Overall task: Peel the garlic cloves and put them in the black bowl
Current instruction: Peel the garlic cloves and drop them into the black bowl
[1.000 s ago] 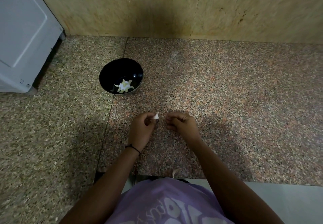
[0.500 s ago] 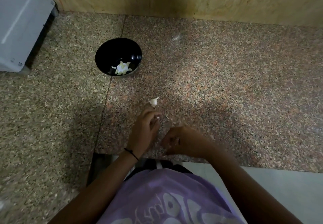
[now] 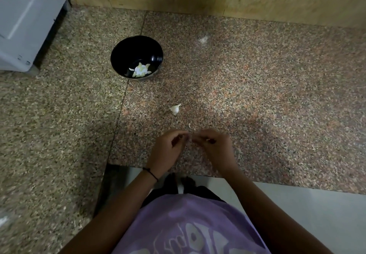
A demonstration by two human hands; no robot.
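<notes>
- Your right hand (image 3: 215, 148) has come forward from the front edge of the counter (image 3: 267, 95), where it was half a second ago. It now meets your left hand (image 3: 168, 151) tip to tip.
- The fingers (image 3: 179, 135) of both hands are curled, with their tips drawn together around a tiny pale speck. You cannot tell whether they actually pinch it.
- The garlic clove (image 3: 175, 108) lies loose on the counter just beyond your fingers, not touching them, in the same spot as half a second ago.
- A small scrap of skin (image 3: 190, 126) lies between the clove and your fingertips.
- The black bowl (image 3: 120, 55) stands farther back and to the left, well apart from your hands, beside the seam in the counter.
- Peeled cloves (image 3: 141, 70) sit clustered in the bottom of the bowl.
</notes>
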